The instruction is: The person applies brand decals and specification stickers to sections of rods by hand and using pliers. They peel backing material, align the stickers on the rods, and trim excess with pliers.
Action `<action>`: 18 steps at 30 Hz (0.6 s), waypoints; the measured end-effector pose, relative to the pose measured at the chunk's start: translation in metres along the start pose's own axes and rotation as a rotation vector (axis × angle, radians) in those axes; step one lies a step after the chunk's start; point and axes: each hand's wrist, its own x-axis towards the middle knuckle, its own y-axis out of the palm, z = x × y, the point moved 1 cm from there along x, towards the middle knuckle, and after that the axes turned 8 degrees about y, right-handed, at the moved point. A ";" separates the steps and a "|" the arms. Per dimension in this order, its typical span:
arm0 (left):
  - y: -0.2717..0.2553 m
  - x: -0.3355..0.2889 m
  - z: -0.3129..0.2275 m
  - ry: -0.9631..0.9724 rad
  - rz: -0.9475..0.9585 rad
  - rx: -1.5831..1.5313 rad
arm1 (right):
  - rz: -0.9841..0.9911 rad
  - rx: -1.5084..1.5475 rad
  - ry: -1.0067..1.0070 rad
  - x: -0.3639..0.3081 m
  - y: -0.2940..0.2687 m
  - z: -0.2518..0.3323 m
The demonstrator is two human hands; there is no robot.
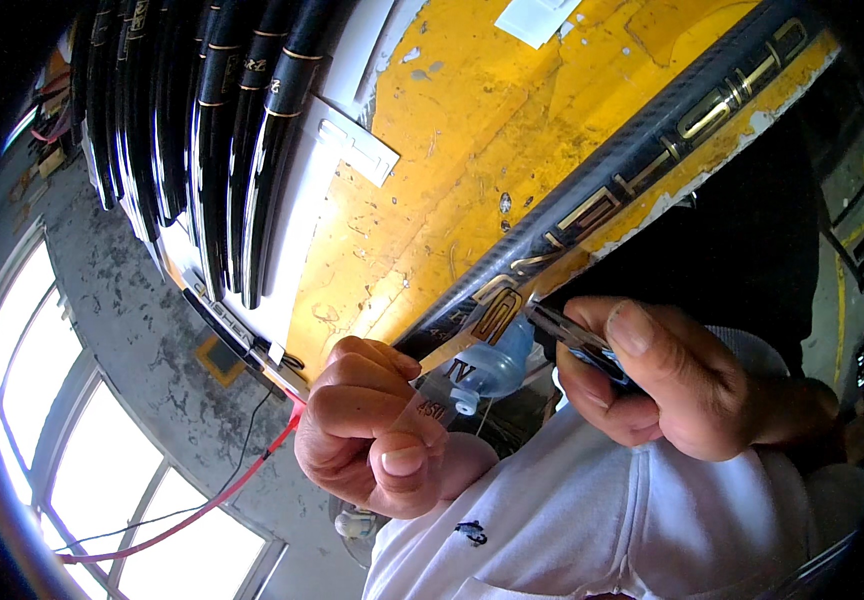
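Note:
My left hand [372,425] is closed in a pinch on a clear film strip [432,407] with small dark characters on it. The strip's far part runs up toward a dark carbon tube [642,170], which carries large gold lettering and lies slantwise along the near edge of the yellow table. My right hand [672,375] is shut around a small dark metal tool [574,335]. That tool's narrow tip points at the tube's near end, close to a gold emblem; its exact kind is partly hidden by my fingers. Whether the tip touches is unclear.
Several glossy black tubes [217,130] lie side by side at the upper left of the worn yellow tabletop [432,200]. A pale-blue plastic bottle [497,368] sits below the table edge. A red cord [252,465] crosses the grey floor [142,330].

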 end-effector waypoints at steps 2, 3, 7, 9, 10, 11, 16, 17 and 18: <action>-0.002 0.007 -0.004 -0.013 0.026 -0.018 | -0.027 0.015 -0.013 -0.002 0.007 0.010; -0.003 0.006 -0.003 -0.009 0.035 -0.021 | -0.029 0.023 -0.023 0.001 0.008 0.012; -0.001 0.004 -0.002 -0.016 0.040 -0.015 | -0.021 0.003 -0.086 0.008 0.008 0.019; 0.000 0.005 -0.002 0.001 0.039 -0.007 | 0.009 -0.059 -0.141 0.012 0.006 0.018; 0.001 0.005 -0.002 0.010 0.038 -0.002 | 0.020 -0.076 -0.159 0.012 0.007 0.018; 0.003 0.004 -0.003 0.010 0.018 0.013 | 0.022 -0.064 -0.156 0.012 0.008 0.018; 0.005 0.004 -0.003 0.027 0.005 0.036 | 0.018 -0.082 -0.170 0.013 0.009 0.019; 0.006 0.003 -0.003 0.011 -0.054 -0.022 | 0.021 -0.086 -0.172 0.013 0.008 0.019; 0.007 0.002 -0.002 -0.004 -0.114 -0.081 | 0.019 -0.077 -0.169 0.013 0.008 0.019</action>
